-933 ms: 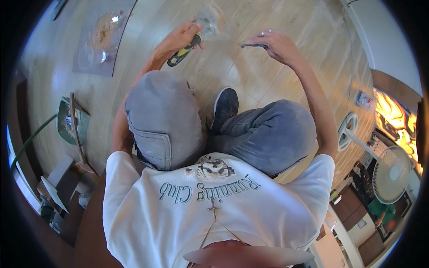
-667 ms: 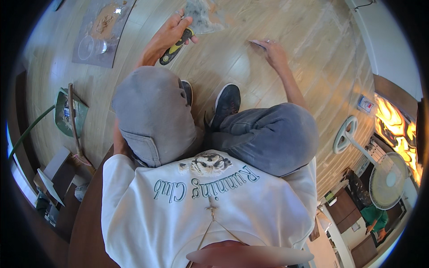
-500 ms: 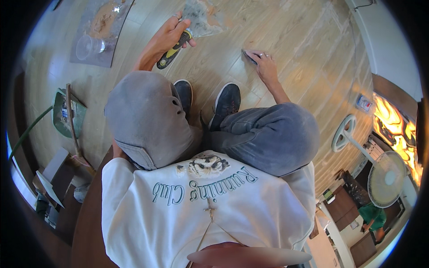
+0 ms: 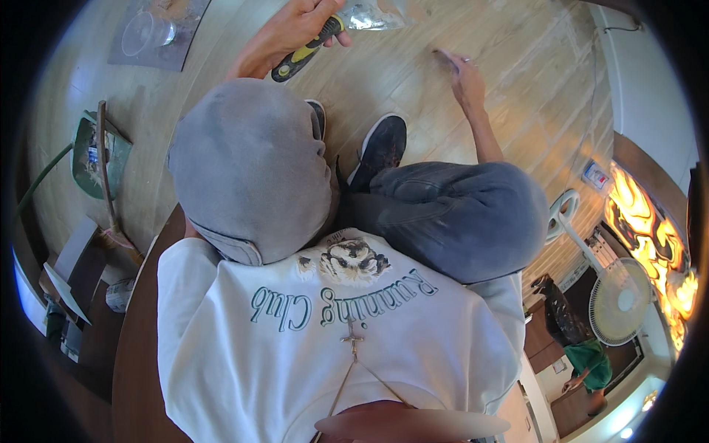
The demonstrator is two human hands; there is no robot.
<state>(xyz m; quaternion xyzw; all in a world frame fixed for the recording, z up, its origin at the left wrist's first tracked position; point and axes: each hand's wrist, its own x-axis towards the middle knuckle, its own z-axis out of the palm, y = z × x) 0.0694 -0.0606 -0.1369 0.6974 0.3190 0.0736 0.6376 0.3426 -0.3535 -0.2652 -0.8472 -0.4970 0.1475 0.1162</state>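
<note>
My left hand (image 4: 303, 29) grips the yellow-and-black handle (image 4: 299, 59) of a wide putty knife, upper centre, its smeared blade (image 4: 373, 16) partly cut off by the top edge. My right hand (image 4: 465, 77) holds a small thin flat scraper (image 4: 443, 57) low over the wood-look floor (image 4: 539, 66), to the right of the knife; whether it touches cannot be told. Pale streaks mark the planks around it. My bent knees and one dark shoe (image 4: 380, 144) lie between my arms. At upper left, a board (image 4: 129, 48) carries a clear plastic tub (image 4: 151, 33).
A green dustpan (image 4: 111, 170) and wooden stick stand left, beside stacked panels (image 4: 74, 266). On the right are a small container (image 4: 594, 176), a standing fan (image 4: 620, 299), a bright flame-patterned panel (image 4: 639, 214) and a white wall edge. Another person in green (image 4: 591, 365) is at lower right.
The view has shifted, so the floor items sit higher in frame. My right hand has moved up and rightward with the small scraper; my left hand still grips the knife.
</note>
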